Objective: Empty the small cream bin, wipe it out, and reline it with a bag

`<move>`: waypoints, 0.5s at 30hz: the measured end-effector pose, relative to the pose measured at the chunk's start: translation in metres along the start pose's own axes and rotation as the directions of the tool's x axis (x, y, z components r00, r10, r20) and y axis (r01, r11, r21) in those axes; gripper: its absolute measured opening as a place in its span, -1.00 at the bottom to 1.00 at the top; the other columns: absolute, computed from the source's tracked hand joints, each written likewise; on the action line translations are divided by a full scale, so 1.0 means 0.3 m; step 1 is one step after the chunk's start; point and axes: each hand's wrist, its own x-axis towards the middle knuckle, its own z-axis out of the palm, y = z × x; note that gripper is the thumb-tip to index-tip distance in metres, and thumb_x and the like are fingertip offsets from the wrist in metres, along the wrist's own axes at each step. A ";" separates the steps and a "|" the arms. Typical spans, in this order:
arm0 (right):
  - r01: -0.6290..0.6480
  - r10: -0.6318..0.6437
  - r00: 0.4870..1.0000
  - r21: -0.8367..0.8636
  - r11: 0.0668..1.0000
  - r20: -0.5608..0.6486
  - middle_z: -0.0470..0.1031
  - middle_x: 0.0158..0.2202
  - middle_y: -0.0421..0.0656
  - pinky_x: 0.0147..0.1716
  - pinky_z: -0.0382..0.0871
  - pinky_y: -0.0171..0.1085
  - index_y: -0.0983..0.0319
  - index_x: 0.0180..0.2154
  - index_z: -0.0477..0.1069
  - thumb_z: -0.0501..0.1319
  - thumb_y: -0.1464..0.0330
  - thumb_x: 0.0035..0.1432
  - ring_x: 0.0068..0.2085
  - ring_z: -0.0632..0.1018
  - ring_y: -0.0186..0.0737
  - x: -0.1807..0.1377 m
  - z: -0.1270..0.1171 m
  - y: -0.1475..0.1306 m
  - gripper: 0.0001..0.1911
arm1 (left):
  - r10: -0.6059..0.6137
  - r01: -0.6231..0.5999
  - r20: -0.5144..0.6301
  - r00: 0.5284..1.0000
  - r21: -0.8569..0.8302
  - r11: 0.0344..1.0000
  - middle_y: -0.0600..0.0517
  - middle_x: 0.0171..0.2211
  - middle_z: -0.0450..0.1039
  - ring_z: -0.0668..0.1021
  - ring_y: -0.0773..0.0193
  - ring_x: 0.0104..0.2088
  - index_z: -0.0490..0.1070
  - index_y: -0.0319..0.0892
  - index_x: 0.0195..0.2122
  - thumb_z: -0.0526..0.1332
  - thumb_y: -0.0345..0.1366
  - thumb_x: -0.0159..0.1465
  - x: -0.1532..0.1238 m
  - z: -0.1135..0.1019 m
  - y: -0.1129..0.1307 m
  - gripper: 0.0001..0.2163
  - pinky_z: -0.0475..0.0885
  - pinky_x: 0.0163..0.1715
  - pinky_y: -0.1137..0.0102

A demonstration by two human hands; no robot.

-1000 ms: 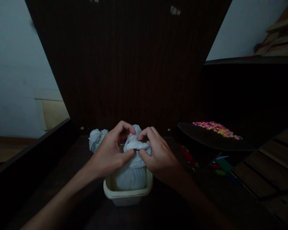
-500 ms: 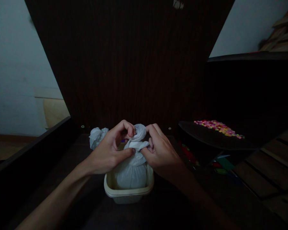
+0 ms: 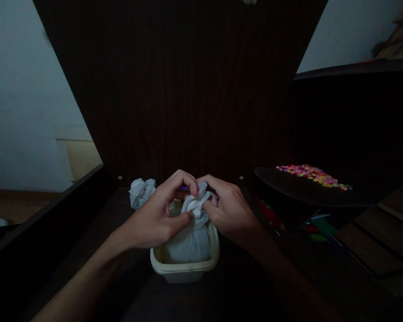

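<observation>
A filled white plastic bag point(image 3: 191, 245) rests inside a cream rectangular tub point(image 3: 184, 268) on the dark surface. Its twisted neck stands up between my hands. My left hand point(image 3: 163, 212) pinches the neck from the left with thumb and forefinger. From the right, my right hand point(image 3: 230, 205) is closed on the same twisted part, its thumb pressed against the plastic. What fills the bag cannot be seen. Behind my left hand lies a crumpled white plastic bag point(image 3: 142, 193). A bit of something blue-purple shows behind my fingers.
A tall dark wooden panel point(image 3: 188, 89) rises behind the tub. On the right, a rounded dark shelf point(image 3: 289, 190) carries a heap of small colourful pieces point(image 3: 312, 174), with red and green items below it. A dark raised edge point(image 3: 47, 210) runs along the left.
Half a second ago the bag's neck formed an open loop; now it is bunched tighter. My right hand has come closer to my left. The whole view has shifted slightly.
</observation>
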 end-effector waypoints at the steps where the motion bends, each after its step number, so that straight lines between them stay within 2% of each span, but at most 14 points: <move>1: -0.008 0.008 1.000 -0.041 0.999 0.008 0.36 -0.44 -0.25 -0.43 0.07 -0.31 0.23 -0.38 0.36 0.12 0.58 0.03 -0.43 0.32 -0.32 0.001 -0.003 0.000 -0.84 | 0.027 -0.025 -0.030 0.999 0.068 0.997 0.01 -0.13 0.30 0.43 0.20 -0.09 0.31 -0.12 -0.21 0.23 -0.55 0.18 -0.001 -0.002 0.002 -0.77 0.42 -0.11 0.33; 3: -0.013 0.016 1.000 -0.110 0.994 0.019 0.31 -0.51 -0.27 -0.45 0.03 -0.30 0.23 -0.47 0.32 0.14 0.55 0.07 -0.46 0.29 -0.33 0.002 -0.010 0.001 -0.86 | 0.067 -0.048 -0.083 0.994 0.220 0.974 -0.02 -0.10 0.32 0.45 0.17 -0.06 0.35 -0.13 -0.24 0.21 -0.56 0.18 -0.003 -0.008 0.003 -0.80 0.42 -0.10 0.32; 7: -0.001 0.007 0.999 -0.130 0.992 0.044 0.35 -0.51 -0.27 -0.45 0.04 -0.31 0.25 -0.48 0.35 0.15 0.53 0.13 -0.47 0.32 -0.35 -0.001 -0.022 0.000 -0.85 | 0.093 -0.026 -0.129 0.987 0.447 0.894 0.00 -0.14 0.38 0.48 0.19 -0.15 0.41 -0.14 -0.23 0.22 -0.53 0.16 0.000 -0.019 -0.003 -0.80 0.41 -0.20 0.34; 11: 0.000 0.007 0.997 -0.084 0.996 0.081 0.45 -0.44 -0.24 -0.41 0.10 -0.32 0.25 -0.39 0.44 0.13 0.53 0.15 -0.44 0.37 -0.34 -0.007 -0.031 -0.006 -0.85 | 0.079 -0.018 -0.102 0.992 0.499 0.866 0.02 -0.18 0.44 0.50 0.21 -0.21 0.45 -0.15 -0.17 0.23 -0.48 0.17 0.008 -0.020 -0.011 -0.79 0.40 -0.24 0.36; 15: -0.016 0.016 0.999 -0.006 1.000 0.042 0.43 -0.44 -0.31 -0.44 0.11 -0.36 0.22 -0.28 0.42 0.15 0.59 0.05 -0.49 0.32 -0.38 -0.011 -0.035 -0.012 -0.78 | -0.025 0.046 -0.051 0.998 0.477 0.878 0.03 -0.24 0.50 0.52 0.22 -0.26 0.51 -0.16 -0.23 0.22 -0.45 0.21 0.013 -0.016 -0.021 -0.86 0.37 -0.26 0.36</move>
